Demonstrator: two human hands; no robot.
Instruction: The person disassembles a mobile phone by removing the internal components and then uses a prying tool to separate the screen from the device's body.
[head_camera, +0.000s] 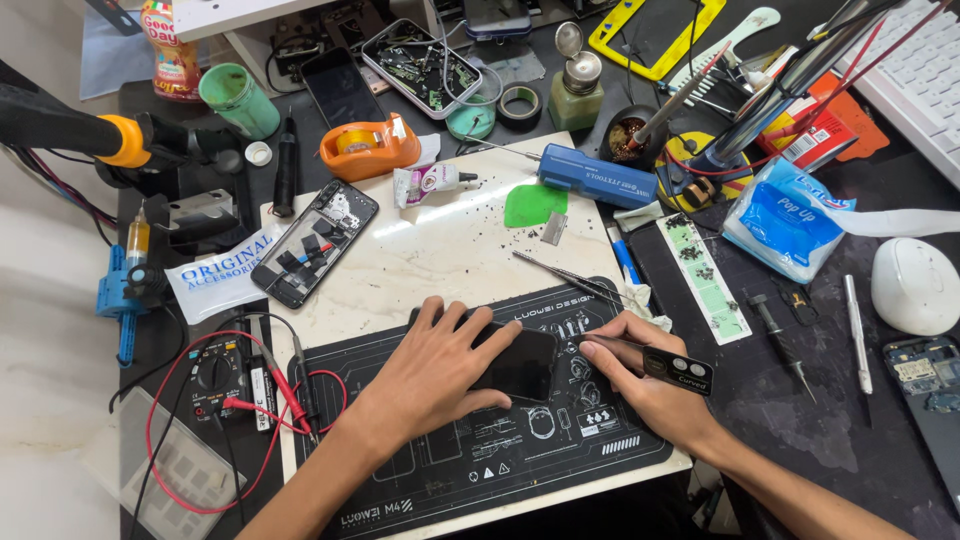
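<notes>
Low in the centre of the frame, the left hand (435, 375) lies flat on a dark phone (518, 362), pinning it to the black mat (440, 470), while the right hand (640, 375) pinches a thin tool (678, 368) at its edge.

An opened smartphone (314, 243) is laid far left; an orange tape dispenser (369, 146), blue tissue pack (786, 217) and multimeter (217, 373) are noted.

A single head-worn camera looks steeply down from close above the cluttered table (450, 240), facing away from the person, whose forearms enter from the bottom edge
</notes>
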